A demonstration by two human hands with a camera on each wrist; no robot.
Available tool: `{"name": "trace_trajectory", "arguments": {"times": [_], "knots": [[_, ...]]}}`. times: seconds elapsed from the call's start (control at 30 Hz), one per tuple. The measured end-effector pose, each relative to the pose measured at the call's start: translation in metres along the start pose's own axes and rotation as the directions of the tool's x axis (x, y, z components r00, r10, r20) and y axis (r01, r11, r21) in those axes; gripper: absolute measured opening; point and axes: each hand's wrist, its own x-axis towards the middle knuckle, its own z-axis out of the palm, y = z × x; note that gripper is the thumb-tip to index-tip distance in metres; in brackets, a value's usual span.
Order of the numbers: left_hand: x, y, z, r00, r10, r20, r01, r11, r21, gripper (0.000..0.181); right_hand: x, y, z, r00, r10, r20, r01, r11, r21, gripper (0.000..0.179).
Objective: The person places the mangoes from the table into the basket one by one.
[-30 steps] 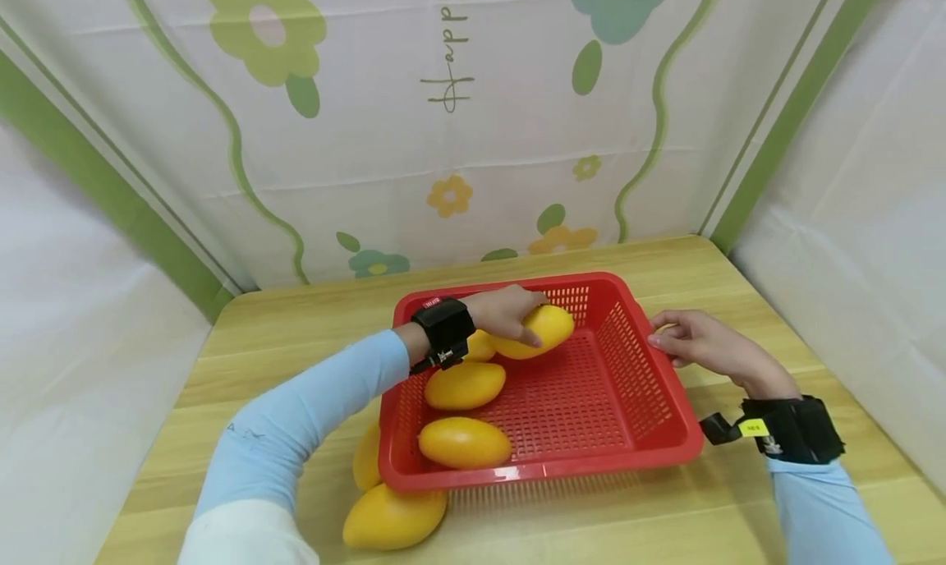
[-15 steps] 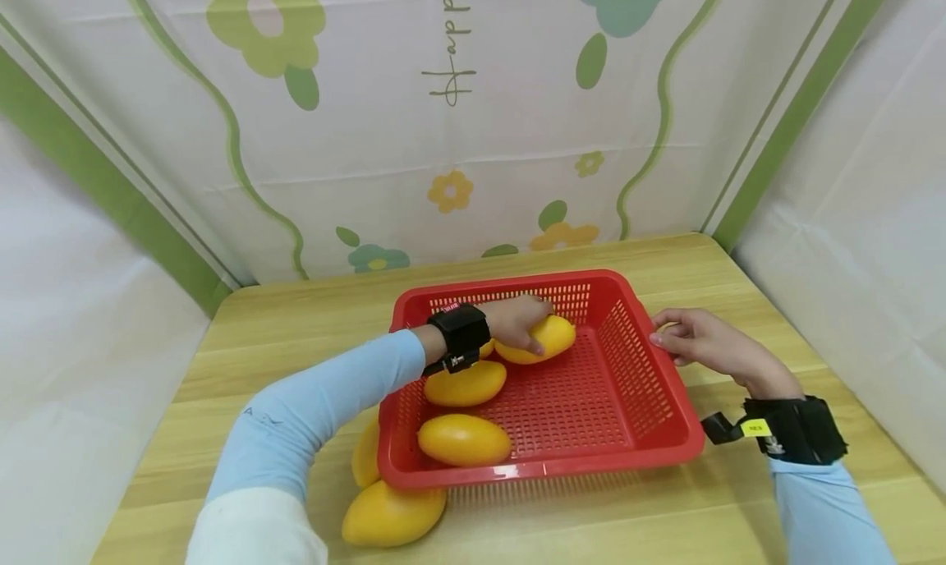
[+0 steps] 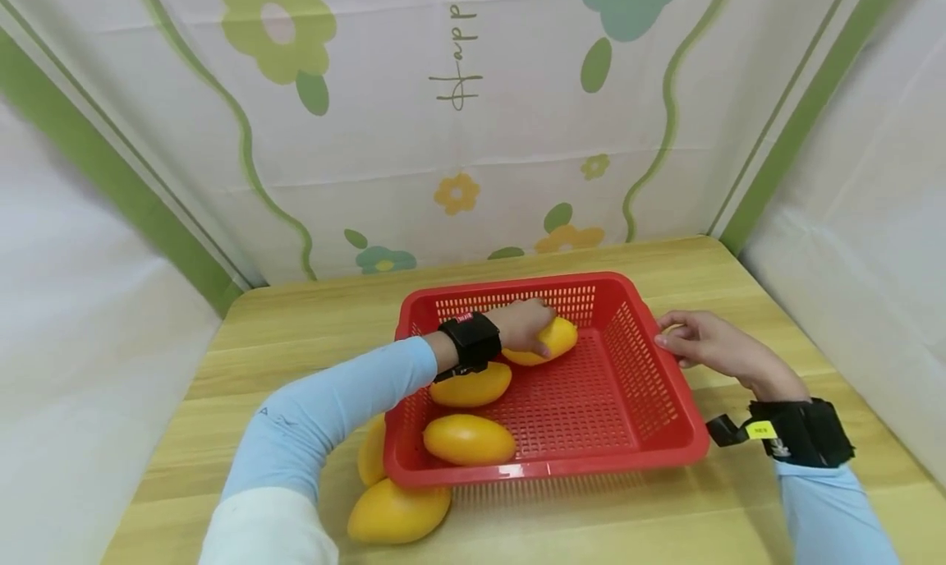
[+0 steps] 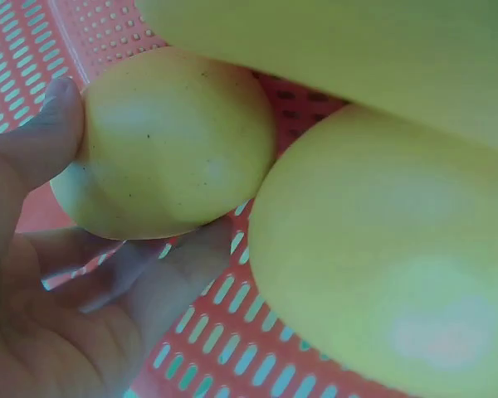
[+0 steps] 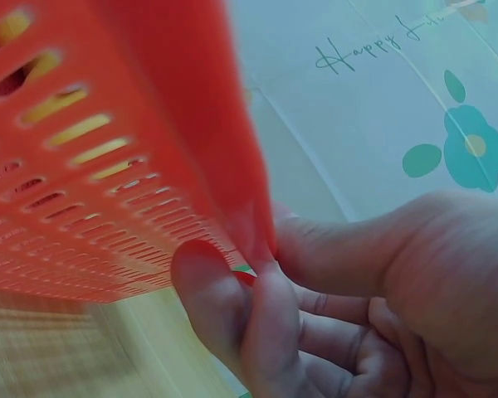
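A red plastic basket (image 3: 584, 466) with slotted walls stands on the table. Inside its far part, my left hand (image 3: 523, 325) grips a yellow mango (image 3: 560, 339); in the left wrist view the thumb (image 4: 60, 124) lies on one side of that mango (image 4: 166, 141) and the fingers curl beneath it. Two more mangoes, a middle one (image 3: 473, 386) and a near one (image 3: 469, 440), lie along the basket's left side. My right hand (image 3: 713, 347) pinches the basket's right rim, which the right wrist view shows between thumb and fingers (image 5: 274, 323).
Outside the basket's near left corner, one mango (image 3: 399, 512) rests on the wooden table (image 3: 296, 335), with another (image 3: 372, 454) partly under the rim. A white floral curtain (image 3: 369, 138) hangs behind the table, and white cloth flanks both sides.
My left wrist has shifted right and slightly nearer, while the gripped mango sits a little lower in the basket. My right hand keeps its hold on the rim. The head view has shifted slightly.
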Motion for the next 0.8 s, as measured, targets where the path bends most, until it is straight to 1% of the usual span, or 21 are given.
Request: {"name": "trace_trajectory", "arguments": {"times": [0.13, 0.23, 0.37, 0.5, 0.6, 0.67, 0.8], "knots": [[-0.004, 0.003, 0.001, 0.999, -0.03, -0.043, 0.033, 0.998, 0.052, 0.055, 0.002, -0.001, 0.001, 1.0, -0.002, 0.005, 0.002, 1.0, 0.004, 0.036], [-0.008, 0.003, 0.002, 0.996, -0.034, -0.077, 0.041, 0.995, 0.093, 0.057, 0.002, -0.003, 0.002, 1.0, 0.013, 0.008, -0.013, 1.0, 0.008, 0.036], [-0.012, 0.002, 0.001, 0.993, -0.042, -0.11, 0.055, 0.992, 0.116, 0.063, 0.003, -0.005, 0.001, 1.0, 0.015, 0.004, -0.015, 1.0, -0.004, 0.038], [-0.018, 0.002, -0.002, 0.992, -0.047, -0.119, 0.061, 0.992, 0.112, 0.06, 0.003, -0.007, 0.0, 1.0, 0.018, -0.001, -0.018, 1.0, -0.008, 0.038], [-0.024, 0.002, -0.005, 0.992, -0.04, -0.119, 0.051, 0.995, 0.084, 0.058, 0.002, -0.006, -0.001, 1.0, 0.029, -0.009, -0.03, 1.0, -0.009, 0.038], [-0.03, 0.003, -0.007, 0.992, -0.031, -0.121, 0.037, 0.998, 0.049, 0.055, 0.001, -0.005, -0.001, 0.999, 0.034, -0.01, -0.034, 0.999, -0.008, 0.039], [-0.047, 0.007, -0.011, 0.988, -0.009, -0.154, 0.007, 1.0, -0.012, 0.046, -0.001, -0.002, -0.001, 0.999, 0.033, -0.009, -0.033, 0.999, -0.005, 0.04]]}}
